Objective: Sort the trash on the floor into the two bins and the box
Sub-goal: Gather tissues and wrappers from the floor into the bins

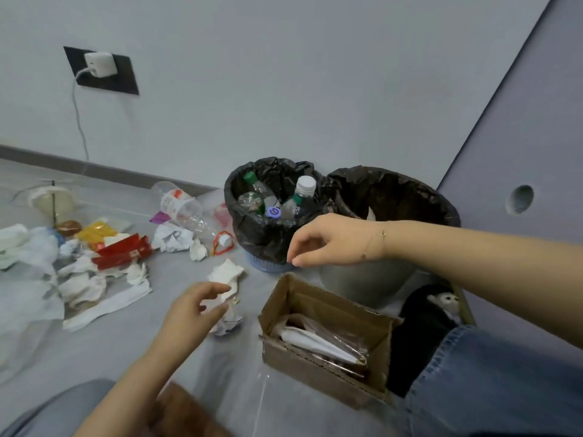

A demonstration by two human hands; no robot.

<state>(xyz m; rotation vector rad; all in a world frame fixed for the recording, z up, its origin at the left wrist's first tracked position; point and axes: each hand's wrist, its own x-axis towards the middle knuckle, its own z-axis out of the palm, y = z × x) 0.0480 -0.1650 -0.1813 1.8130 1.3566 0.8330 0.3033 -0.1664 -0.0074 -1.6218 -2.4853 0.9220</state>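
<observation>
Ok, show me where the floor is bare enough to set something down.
Bare floor lies between the paper pile and the cardboard box, near the left hand and its crumpled tissue. Crowded: left side, up to the bottle bin.

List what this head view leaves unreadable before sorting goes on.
- Right bin: its contents, hidden by its liner and the right hand.
- Cardboard box: lower contents, hidden by its front wall.
- Crumpled paper: lower part, covered by the left hand.
- Bottle label: too blurred to read.
</observation>
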